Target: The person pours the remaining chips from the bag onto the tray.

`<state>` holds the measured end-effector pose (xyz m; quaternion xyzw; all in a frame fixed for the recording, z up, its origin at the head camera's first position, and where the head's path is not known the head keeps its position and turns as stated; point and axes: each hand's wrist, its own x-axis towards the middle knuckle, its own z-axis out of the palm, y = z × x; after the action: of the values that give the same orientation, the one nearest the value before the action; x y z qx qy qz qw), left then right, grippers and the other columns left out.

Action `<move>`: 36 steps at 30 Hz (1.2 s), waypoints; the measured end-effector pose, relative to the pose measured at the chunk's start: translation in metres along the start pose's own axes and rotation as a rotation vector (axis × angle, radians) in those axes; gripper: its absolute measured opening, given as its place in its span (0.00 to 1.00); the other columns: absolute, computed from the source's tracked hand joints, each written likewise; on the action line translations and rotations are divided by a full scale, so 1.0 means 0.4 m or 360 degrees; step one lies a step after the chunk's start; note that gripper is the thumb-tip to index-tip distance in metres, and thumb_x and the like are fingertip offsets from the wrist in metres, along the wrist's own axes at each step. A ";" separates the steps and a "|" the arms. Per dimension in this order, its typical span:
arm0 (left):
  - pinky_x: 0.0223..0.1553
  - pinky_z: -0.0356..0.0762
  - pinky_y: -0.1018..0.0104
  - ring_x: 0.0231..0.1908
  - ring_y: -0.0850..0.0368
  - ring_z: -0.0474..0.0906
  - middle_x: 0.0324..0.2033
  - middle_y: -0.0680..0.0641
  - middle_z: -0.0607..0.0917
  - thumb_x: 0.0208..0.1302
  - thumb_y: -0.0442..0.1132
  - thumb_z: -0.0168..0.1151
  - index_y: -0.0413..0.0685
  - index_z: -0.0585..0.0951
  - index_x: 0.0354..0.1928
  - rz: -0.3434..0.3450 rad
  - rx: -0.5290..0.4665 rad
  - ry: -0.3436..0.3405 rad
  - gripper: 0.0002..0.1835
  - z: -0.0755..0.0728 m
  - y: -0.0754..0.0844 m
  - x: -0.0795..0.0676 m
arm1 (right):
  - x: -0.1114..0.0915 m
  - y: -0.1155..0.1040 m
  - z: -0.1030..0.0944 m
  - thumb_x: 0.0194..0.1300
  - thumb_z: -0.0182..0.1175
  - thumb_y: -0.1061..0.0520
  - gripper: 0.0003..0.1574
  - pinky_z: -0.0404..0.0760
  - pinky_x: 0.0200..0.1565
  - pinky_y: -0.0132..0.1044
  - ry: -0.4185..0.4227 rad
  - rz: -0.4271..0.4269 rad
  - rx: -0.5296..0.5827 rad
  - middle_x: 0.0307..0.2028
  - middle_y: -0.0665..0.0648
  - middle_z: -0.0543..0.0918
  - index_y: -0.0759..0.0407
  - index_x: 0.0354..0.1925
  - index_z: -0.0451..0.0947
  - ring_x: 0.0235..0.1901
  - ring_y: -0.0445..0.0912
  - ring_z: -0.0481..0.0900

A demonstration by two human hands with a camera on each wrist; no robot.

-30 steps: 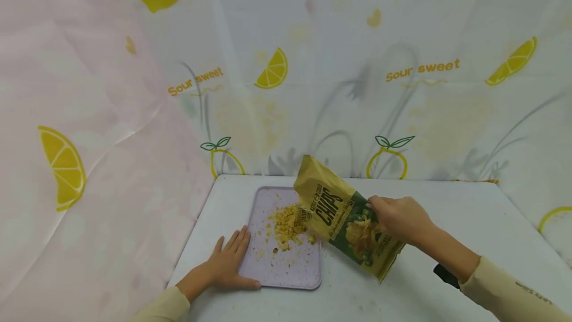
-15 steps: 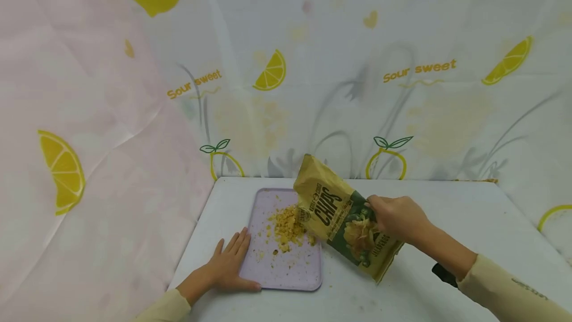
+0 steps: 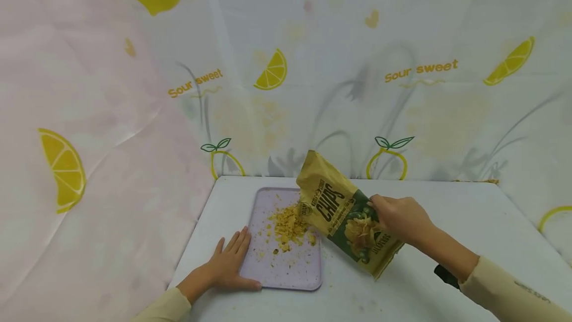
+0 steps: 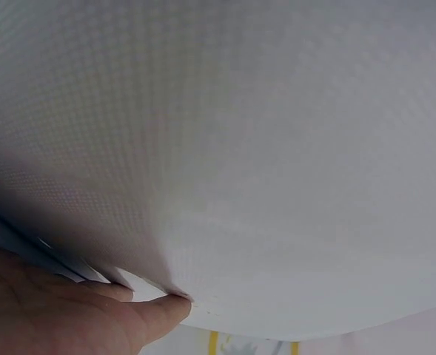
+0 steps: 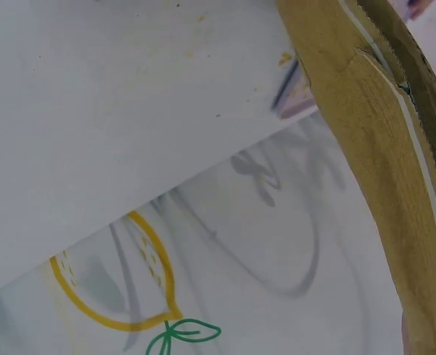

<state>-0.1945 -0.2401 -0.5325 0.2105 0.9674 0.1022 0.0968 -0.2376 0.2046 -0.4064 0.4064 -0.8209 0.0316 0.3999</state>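
A gold-and-green chip bag [image 3: 335,207] hangs tilted over the right side of a lavender tray [image 3: 290,277]. My right hand [image 3: 399,217] grips the bag by its upper right edge. Crushed yellow chips [image 3: 288,225] lie heaped on the tray, with crumbs scattered round the heap. My left hand [image 3: 228,265] rests at the tray's left edge, fingers straight and thumb stretched along the near corner. In the left wrist view part of the left hand [image 4: 77,318] shows low in the corner. The right wrist view shows the bag's side [image 5: 373,155]; the bag's mouth is hidden.
The tray lies on a white table [image 3: 429,272]. Small crumbs dot the table to the right of the tray. A lemon-printed cloth [image 3: 330,73] stands behind the table, and a pinkish cloth [image 3: 89,103] hangs along the left.
The bag has risen very slightly in my right hand, its top corner shifting a little to the right. My left hand and the tray stay put.
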 end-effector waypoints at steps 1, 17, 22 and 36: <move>0.67 0.41 0.24 0.76 0.34 0.42 0.78 0.34 0.42 0.43 0.84 0.57 0.36 0.46 0.77 -0.0005 -0.0003 -0.0001 0.73 0.001 0.000 0.001 | -0.001 0.001 -0.001 0.81 0.30 0.48 0.29 0.45 0.16 0.22 0.0009 0.0005 0.0014 0.13 0.40 0.52 0.54 0.24 0.64 0.17 0.31 0.39; 0.68 0.40 0.26 0.77 0.35 0.42 0.78 0.35 0.42 0.42 0.84 0.57 0.37 0.46 0.77 -0.0021 0.0011 -0.0014 0.74 0.002 -0.001 0.005 | -0.006 -0.002 -0.003 0.81 0.34 0.46 0.30 0.47 0.13 0.22 0.0111 0.0050 0.0037 0.11 0.42 0.57 0.58 0.27 0.71 0.16 0.29 0.40; 0.69 0.40 0.27 0.77 0.36 0.42 0.78 0.36 0.42 0.41 0.85 0.57 0.37 0.47 0.77 -0.0045 0.0025 0.0000 0.74 0.002 0.000 0.002 | 0.003 0.007 -0.007 0.80 0.39 0.50 0.28 0.52 0.10 0.27 0.0288 0.0091 0.0067 0.10 0.49 0.67 0.63 0.31 0.76 0.09 0.33 0.49; 0.68 0.41 0.26 0.77 0.36 0.42 0.78 0.36 0.42 0.41 0.85 0.57 0.37 0.47 0.77 -0.0033 0.0014 0.0008 0.74 0.008 0.001 0.007 | -0.008 0.002 -0.011 0.80 0.37 0.49 0.29 0.48 0.12 0.24 0.0234 0.0050 -0.0005 0.10 0.44 0.58 0.61 0.27 0.73 0.14 0.30 0.42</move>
<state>-0.1961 -0.2379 -0.5358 0.2005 0.9702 0.0975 0.0945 -0.2343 0.2088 -0.4055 0.3895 -0.7957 0.0664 0.4591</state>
